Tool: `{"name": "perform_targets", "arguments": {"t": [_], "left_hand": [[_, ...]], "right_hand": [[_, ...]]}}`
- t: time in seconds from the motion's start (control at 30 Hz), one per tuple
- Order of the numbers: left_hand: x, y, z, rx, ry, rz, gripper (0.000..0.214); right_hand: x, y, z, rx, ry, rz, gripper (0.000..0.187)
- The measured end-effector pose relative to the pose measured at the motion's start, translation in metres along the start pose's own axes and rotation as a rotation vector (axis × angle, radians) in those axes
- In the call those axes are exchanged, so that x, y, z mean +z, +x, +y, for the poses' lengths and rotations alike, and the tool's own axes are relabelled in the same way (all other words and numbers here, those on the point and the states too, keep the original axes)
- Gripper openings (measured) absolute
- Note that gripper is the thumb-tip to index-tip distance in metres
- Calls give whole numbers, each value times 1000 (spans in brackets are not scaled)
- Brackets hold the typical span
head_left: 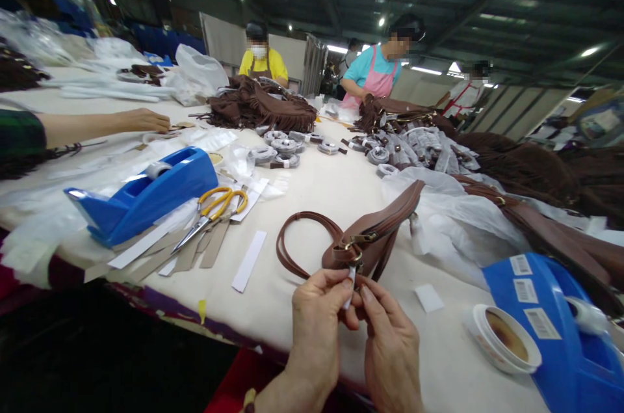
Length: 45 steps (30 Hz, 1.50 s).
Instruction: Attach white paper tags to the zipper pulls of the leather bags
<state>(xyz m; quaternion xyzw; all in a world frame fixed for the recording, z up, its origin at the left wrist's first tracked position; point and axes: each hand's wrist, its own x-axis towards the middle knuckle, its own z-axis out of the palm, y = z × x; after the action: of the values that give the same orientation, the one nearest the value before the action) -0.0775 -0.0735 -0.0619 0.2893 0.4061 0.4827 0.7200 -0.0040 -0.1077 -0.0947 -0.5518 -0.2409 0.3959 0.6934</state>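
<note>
A brown leather bag (375, 237) with a zipper lies on the table in front of me, its thin strap (292, 240) looped out to the left. Between the thumb and fingers of my left hand (319, 315) is a small white strip (350, 288), just below the metal ring (355, 260) at the bag's near end. My right hand (390, 335) is closed in a pinch right beside it, fingertips almost meeting the left ones. What the right fingers grip is hidden.
Left are a blue tape dispenser (146, 195), yellow-handled scissors (212, 208) and paper strips (249, 261). At right stand another blue dispenser (550, 322) and a round tub (507, 338). Fringed brown bags (263, 104) and wrapped coils (283, 146) lie beyond. A co-worker's hand (146, 120) reaches in from the left.
</note>
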Motion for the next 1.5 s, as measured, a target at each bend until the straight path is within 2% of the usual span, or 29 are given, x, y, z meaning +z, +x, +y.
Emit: {"name": "perform_targets", "arguments": {"t": [0.17,0.33,0.4,0.47,0.53,0.6,0.67,0.73,0.83,0.93,1.03,1.13,1.27,1.33,1.4,1.43,1.47,1.5], "left_hand": [[-4,-1,-5,394,574,22,12],[-15,14,-28,700,756,50,10],[-24,26,-36,936,878,41,18],[-35,37,-39,1207,1029,-3,29],[-45,46,-35,1431,1168,-99,42],[-52,52,-28,1579,1255,-186,50],[-56,56,-20,1669,1291,-219,50],[-57,60,-13,1699,1302,-232,45],[-60,64,-4,1716,1316,-290,35],[-63,69,8,1764,1324,-371,31],[-67,73,26,1776,1303,-400,34],[-73,77,48,1749,1345,-383,33],[-87,74,69,1668,1458,-226,26],[-94,66,70,1597,1519,-69,22],[-94,53,62,1530,1489,100,24],[-91,45,57,1464,1417,155,25],[-86,38,51,1352,1319,150,23],[-80,32,46,1175,1200,105,19]], "right_hand": [[1,0,3,-158,-101,-54,23],[-2,12,11,-229,-33,-20,18],[-6,22,12,-248,-98,8,22],[-9,30,11,-293,-250,20,27],[-8,35,10,-343,-405,16,28],[-3,37,11,-399,-465,63,24],[3,37,12,-450,-446,100,19],[8,37,12,-463,-421,78,14],[11,39,5,-372,-457,-37,8],[13,40,-8,-282,-459,-64,5],[19,39,-17,-168,-299,-158,5],[35,38,-15,-79,-177,-245,6],[63,33,-4,-60,-170,-273,10],[71,30,-1,-72,-186,-270,10],[73,28,1,-95,-214,-256,10],[71,27,2,-139,-252,-239,9],[69,26,3,-214,-308,-217,8],[66,25,4,-321,-384,-187,7]]}}
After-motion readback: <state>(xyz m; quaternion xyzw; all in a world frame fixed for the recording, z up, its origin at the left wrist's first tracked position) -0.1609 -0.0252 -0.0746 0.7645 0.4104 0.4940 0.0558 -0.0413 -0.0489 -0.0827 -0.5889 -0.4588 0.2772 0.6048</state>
